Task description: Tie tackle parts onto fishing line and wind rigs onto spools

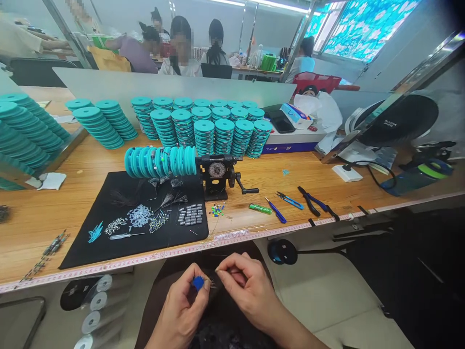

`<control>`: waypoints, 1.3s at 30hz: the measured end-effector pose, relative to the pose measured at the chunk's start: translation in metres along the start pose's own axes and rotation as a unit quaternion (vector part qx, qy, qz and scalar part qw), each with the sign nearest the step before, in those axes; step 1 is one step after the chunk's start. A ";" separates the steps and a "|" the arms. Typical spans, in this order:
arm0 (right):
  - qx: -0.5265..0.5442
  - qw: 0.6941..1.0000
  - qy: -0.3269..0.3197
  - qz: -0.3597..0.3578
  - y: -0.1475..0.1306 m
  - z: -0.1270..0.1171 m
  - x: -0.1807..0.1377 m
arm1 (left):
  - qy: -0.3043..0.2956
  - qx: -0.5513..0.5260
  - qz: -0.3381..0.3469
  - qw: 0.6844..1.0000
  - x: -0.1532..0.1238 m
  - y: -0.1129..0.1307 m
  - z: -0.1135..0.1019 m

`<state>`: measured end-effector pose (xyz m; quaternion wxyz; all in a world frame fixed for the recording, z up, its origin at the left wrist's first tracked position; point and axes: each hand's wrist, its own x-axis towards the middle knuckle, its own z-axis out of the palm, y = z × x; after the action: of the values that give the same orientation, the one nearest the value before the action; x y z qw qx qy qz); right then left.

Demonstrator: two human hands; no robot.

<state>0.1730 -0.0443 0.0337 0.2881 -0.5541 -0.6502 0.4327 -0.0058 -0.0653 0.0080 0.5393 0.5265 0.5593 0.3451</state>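
Note:
My left hand (179, 305) and my right hand (247, 291) are close together over my dark lap, below the table edge. The left hand pinches a small blue item (198, 283) between thumb and fingers. Its exact shape is partly hidden by my fingers. My right fingertips pinch fine dark threads (215, 277) just beside the blue item, and the thin strands are hard to make out against the dark cloth.
A wooden bench (240, 177) runs ahead, with teal spool stacks (203, 121), a hand-cranked winder (217, 172), a black mat (134, 228) of small parts, and pliers (308, 201). A tape measure (189, 250) lines its edge. Co-workers sit beyond a partition.

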 end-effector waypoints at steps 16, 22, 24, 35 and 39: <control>0.078 0.993 -0.049 -0.078 0.018 0.006 0.009 | -0.030 -0.065 -0.010 0.997 -0.001 0.011 0.000; 0.090 0.991 -0.054 -0.079 0.020 0.009 0.006 | -0.045 -0.054 -0.010 0.997 -0.001 0.008 -0.001; 0.094 0.991 -0.055 -0.078 0.020 0.009 0.006 | -0.040 -0.064 -0.014 0.997 -0.002 0.009 0.000; 0.077 0.991 -0.035 -0.103 0.020 0.009 0.004 | -0.048 -0.122 -0.045 0.990 -0.005 0.007 0.003; 0.071 0.991 -0.038 -0.109 0.022 0.009 0.004 | -0.062 -0.141 -0.047 0.987 -0.005 0.005 0.004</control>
<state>0.1750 -0.0425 0.0104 0.3469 -0.4414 -0.6850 0.4644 -0.0015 -0.0695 0.0131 0.6574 0.4389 0.4943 0.3618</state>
